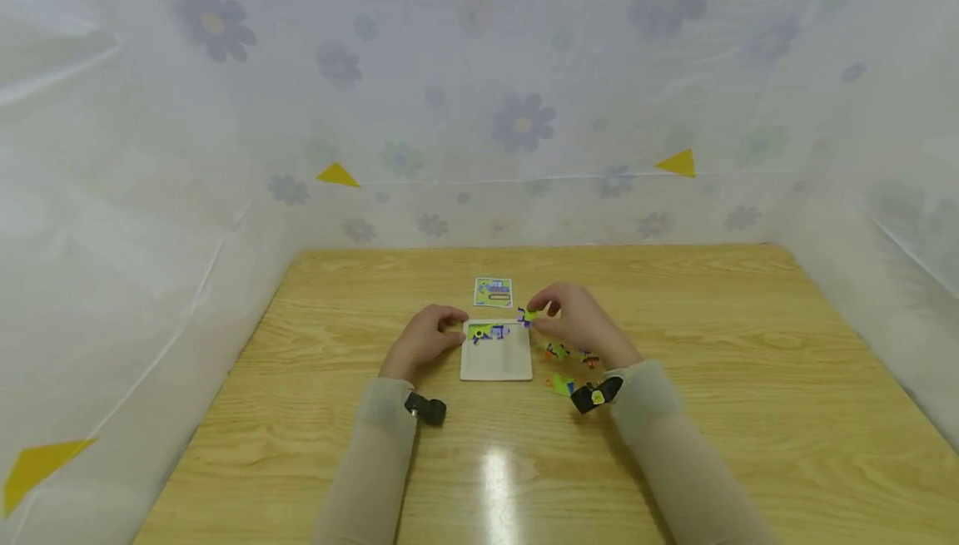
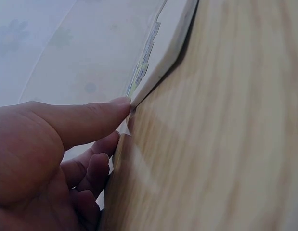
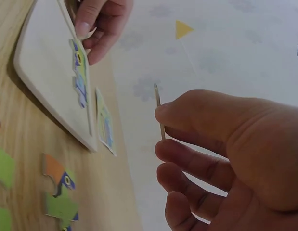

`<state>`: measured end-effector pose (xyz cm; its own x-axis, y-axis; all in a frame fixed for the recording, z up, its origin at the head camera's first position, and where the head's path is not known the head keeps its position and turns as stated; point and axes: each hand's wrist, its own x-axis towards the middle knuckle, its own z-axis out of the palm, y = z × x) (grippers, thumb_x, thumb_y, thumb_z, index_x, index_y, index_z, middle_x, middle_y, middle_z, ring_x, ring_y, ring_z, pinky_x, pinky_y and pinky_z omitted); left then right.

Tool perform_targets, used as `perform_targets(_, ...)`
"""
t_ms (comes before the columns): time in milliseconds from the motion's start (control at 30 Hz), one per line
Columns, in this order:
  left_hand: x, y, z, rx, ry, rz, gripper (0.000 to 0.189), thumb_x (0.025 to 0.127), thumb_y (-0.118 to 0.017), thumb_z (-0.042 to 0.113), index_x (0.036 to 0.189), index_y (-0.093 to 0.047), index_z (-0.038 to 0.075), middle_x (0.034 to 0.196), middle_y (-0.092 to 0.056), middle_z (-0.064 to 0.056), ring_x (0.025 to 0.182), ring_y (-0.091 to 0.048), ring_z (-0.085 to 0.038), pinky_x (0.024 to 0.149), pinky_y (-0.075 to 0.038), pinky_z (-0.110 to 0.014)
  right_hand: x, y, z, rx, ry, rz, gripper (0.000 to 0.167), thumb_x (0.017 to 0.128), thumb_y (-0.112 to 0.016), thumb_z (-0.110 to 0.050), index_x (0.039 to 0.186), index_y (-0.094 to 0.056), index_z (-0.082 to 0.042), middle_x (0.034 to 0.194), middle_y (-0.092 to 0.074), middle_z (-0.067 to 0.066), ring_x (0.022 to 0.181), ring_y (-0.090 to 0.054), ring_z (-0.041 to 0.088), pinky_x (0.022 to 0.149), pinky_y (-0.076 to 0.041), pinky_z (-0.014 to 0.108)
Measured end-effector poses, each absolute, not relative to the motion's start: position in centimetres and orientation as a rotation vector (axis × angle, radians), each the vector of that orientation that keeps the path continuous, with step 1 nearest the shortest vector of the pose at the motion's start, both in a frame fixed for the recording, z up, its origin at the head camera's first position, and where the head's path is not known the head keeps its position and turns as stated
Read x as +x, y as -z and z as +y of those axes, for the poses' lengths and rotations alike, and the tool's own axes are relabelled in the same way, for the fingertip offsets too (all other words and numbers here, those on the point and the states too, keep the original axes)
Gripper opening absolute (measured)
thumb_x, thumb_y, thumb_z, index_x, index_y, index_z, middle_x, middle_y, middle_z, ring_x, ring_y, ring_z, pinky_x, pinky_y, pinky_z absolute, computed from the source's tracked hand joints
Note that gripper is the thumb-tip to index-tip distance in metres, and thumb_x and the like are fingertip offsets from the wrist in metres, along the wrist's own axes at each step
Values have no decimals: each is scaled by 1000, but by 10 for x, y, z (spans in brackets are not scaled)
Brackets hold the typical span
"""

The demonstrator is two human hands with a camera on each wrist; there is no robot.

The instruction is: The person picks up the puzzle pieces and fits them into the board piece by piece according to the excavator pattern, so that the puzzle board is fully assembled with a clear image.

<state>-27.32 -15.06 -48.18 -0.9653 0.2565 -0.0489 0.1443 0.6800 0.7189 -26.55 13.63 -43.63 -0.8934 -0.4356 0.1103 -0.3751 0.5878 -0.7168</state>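
A white puzzle board (image 1: 490, 364) lies on the table with joined puzzle pieces (image 1: 489, 333) in a row along its back left edge. My left hand (image 1: 425, 337) holds the board at its back left corner, the thumb on the rim (image 2: 139, 99) and the other fingers curled beside it. Raised over the back right corner, my right hand (image 1: 578, 319) pinches a purple and yellow-green puzzle piece (image 1: 524, 317) between thumb and index finger. The right wrist view shows this piece (image 3: 159, 103) edge-on, with the remaining fingers loosely curled.
Behind the board lies a small printed picture card (image 1: 493, 291). Several loose puzzle pieces (image 1: 558, 352) lie right of the board, some partly hidden under the right wrist. Light flowered sheeting (image 1: 479, 195) encloses the back and sides of the wooden table (image 1: 315, 478).
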Motion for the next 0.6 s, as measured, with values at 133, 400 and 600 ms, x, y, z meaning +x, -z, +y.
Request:
perform_targets(133,-273,481,-151,328,-1154,2744,29,91,-72,13,120,-70,13,115,-61,-6,100,-54,-21,90,-44,-40,-268,443,131,-673,1187,2737,20,91,-71,-16,109,-72,-11,111,-64,3,93,-55,23,73,-49,37)
perform_targets(400,-272,480,-150,325,-1161,2741,29,92,-72,14,121,-70,12,115,-61,-6,100,-55,-21,91,-44,-41,-277,461,122,-673,1113,2763,17,90,-72,-13,107,-73,-12,107,-65,2,90,-54,21,73,-49,35)
perform_targets(600,-272,481,-151,355,-1164,2745,29,91,-72,13,120,-70,11,114,-62,-6,100,-55,-21,90,-45,-41,-276,466,115,-596,1128,2710,18,90,-71,-10,108,-73,-10,104,-62,3,89,-53,22,68,-49,33)
